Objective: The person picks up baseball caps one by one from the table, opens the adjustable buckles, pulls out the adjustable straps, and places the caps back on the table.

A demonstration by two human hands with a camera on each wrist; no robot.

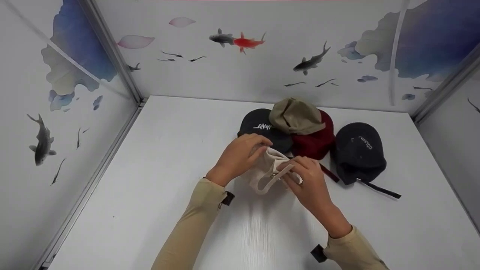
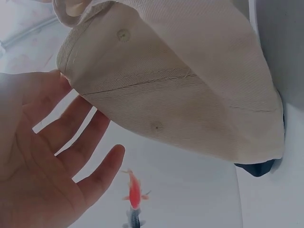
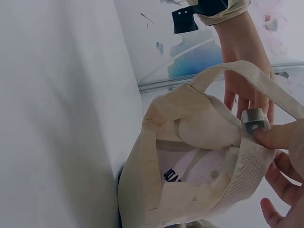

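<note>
A cream baseball cap [image 1: 262,170] is held between both hands, tipped so that its hollow inside shows in the right wrist view. My left hand [image 1: 240,155] pinches the cap's rim on the left; its other fingers spread away from the cloth in the left wrist view. At the back of the cap, my right hand [image 1: 311,183] grips the band beside a metal buckle [image 3: 253,118], the thumb lying on it. The cap's strap [image 3: 247,71] arches out in a loose loop. Dark lettering [image 3: 172,175] shows inside the cap.
Behind the hands, a black cap [image 1: 257,120] with white lettering, a khaki cap [image 1: 296,116] and a dark red cap [image 1: 317,144] lie heaped together. Another dark cap [image 1: 360,150] sits to their right, its strap stretched over the white table [image 1: 150,168]. Fish-painted walls [image 1: 180,75] enclose the table.
</note>
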